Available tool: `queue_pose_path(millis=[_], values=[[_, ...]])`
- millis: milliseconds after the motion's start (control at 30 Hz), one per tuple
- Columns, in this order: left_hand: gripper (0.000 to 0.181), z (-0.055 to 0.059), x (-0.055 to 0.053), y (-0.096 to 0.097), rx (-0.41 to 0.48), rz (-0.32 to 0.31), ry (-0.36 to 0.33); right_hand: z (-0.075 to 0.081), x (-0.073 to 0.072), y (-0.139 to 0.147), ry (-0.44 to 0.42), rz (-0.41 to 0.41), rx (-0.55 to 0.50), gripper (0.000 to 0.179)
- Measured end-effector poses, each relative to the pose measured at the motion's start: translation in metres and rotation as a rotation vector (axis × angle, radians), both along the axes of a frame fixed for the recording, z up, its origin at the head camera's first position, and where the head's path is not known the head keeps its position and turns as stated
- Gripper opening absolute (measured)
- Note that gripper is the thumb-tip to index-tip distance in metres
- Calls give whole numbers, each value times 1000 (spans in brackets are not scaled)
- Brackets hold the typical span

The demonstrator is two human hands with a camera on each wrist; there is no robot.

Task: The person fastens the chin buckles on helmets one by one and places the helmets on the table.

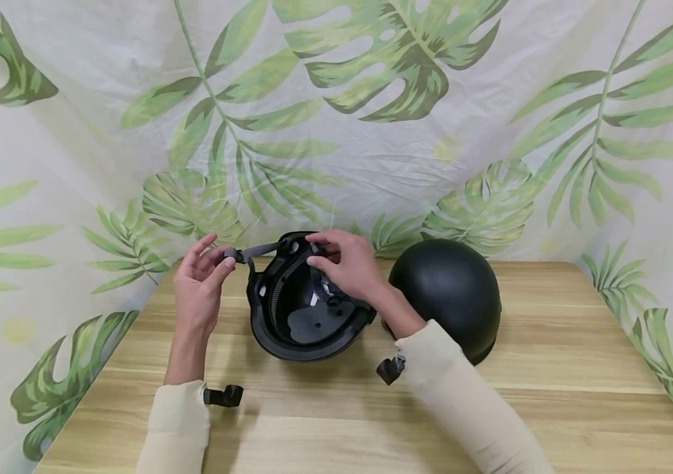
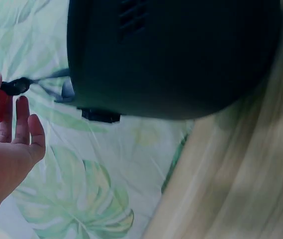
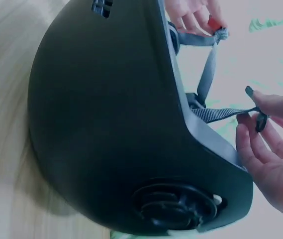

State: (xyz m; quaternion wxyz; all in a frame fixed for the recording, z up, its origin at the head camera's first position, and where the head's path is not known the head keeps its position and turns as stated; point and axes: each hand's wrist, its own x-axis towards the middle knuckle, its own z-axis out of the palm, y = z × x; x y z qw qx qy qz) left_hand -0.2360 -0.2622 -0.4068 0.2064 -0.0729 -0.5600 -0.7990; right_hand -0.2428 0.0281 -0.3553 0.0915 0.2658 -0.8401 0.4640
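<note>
1. Item inspected: a black helmet (image 1: 306, 352), located on the wood-grain table (image 1: 561, 395) at centre, between the person's hands. It lies upturned, its opening toward the head camera, with a dark inner pad (image 1: 318, 322) exposed.
2. Helmet exterior: the right wrist view shows a round black dial (image 3: 173, 205) low on the shell and a vent grille (image 3: 102, 7) near the top of the frame.
3. Left hand (image 1: 199, 286): thumb and forefinger clamped on a chin-strap buckle (image 2: 14, 87) bearing a red part (image 2: 1, 105); the remaining fingers are loosely bent. The grey left strap (image 1: 262, 250) runs from this buckle to the helmet rim.
4. Right hand (image 1: 349, 262): positioned above the far right part of the opening. Thumb and fingers pinch the end of the ribbed right strap (image 3: 221, 114), where a small black fitting (image 3: 261, 121) sits.
5. Second helmet (image 1: 445, 296): black, smooth, dome upward, on the table to the right. The right forearm crosses in front of its left edge; whether the two helmets touch cannot be determined.
6. Surroundings: a leaf-print cloth (image 1: 383, 164) hangs behind the table. Both beige sleeves (image 1: 176, 421) carry a black device (image 1: 224, 396) at the cuff.
</note>
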Motion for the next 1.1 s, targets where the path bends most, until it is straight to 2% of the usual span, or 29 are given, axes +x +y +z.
queue_pose_path(millis=[100, 233, 333, 433, 533, 733, 900, 1100], values=[[52, 6, 3, 9, 84, -51, 75, -3, 3, 12, -19, 9, -52, 41], [55, 11, 6, 22, 212, -159, 161, -10, 6, 24, -56, 9, -71, 40], [52, 12, 7, 31, 272, -212, 170, -15, 8, 31, -66, 3, -54, 36], [46, 13, 6, 37, 313, -234, 147, -19, 9, 37, -73, -15, -30, 33], [43, 13, 5, 40, 321, -223, 118, -22, 9, 44, -67, -36, 3, 30], [39, 12, 1, 40, 312, -168, 80, -23, 1, 60, 20, -73, 28, 29], [31, 10, 0, 37, 295, -128, 78, -26, -3, 68, -34, -74, -15, 32], [34, 10, 1, 41, 249, -131, 94, -31, 1, 68, -57, -87, -33, 27]])
